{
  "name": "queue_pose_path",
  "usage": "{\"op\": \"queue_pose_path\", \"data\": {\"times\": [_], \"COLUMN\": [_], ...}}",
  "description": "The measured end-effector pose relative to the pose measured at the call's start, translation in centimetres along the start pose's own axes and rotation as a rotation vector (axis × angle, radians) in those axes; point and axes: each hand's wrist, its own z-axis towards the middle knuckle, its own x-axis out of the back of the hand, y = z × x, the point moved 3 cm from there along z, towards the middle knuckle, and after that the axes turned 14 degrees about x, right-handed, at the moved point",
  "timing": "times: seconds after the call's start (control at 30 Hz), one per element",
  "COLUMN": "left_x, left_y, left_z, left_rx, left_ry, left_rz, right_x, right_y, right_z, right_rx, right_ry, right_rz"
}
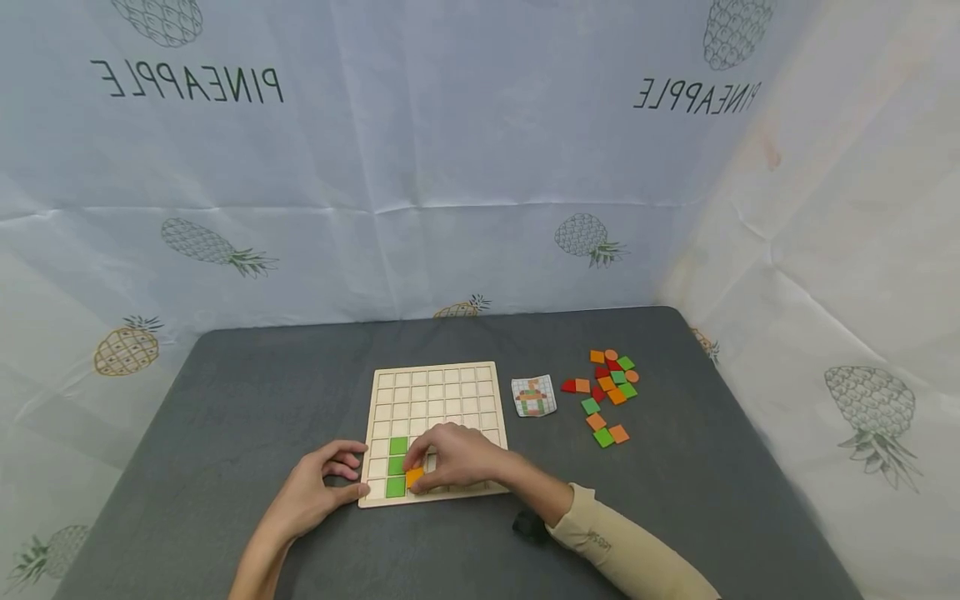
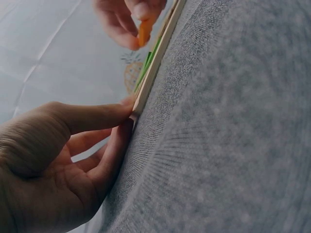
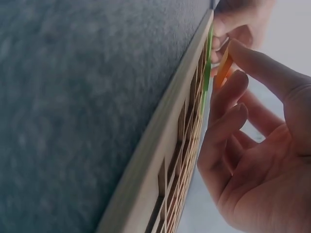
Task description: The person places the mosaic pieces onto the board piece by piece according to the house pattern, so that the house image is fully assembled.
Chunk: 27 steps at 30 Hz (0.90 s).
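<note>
A pale wooden grid board (image 1: 435, 392) lies on the dark table. Three green square tiles (image 1: 397, 466) form a column in its lower left part. The left hand (image 1: 311, 492) holds the board's left edge near the front corner, thumb on the rim and fingers curled; in the left wrist view, its thumb (image 2: 97, 118) meets that corner. Over the board, the right hand (image 1: 461, 457) pinches an orange square tile (image 1: 414, 477) between thumb and fingers, just right of the green column. In the right wrist view the orange tile (image 3: 224, 68) is tilted, above the board's surface.
Right of the board lies a small paper card (image 1: 534, 396) with a coloured grid pattern. Farther right are several loose red, orange and green tiles (image 1: 617, 396). A small black object (image 1: 531, 527) sits by the right sleeve. A pineapple-print cloth (image 1: 450, 167) hangs behind the table.
</note>
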Motion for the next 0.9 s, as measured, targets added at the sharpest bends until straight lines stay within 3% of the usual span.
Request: {"op": "queue_pose_path", "data": {"times": [0.33,0.9], "left_x": [-0.01,-0.08], "left_y": [0.02,0.02], "left_z": [0.05,0.04], "left_rx": [0.006,0.011], "left_ry": [0.008,0.017], "left_rz": [0.01,0.012], "right_x": [-0.77,-0.34], "right_y": [-0.63,-0.17], "right_z": [0.09,-0.51], "right_rx": [-0.04,-0.014], "right_ry": [-0.037,-0.038], "right_rz": [-0.096,-0.077]}}
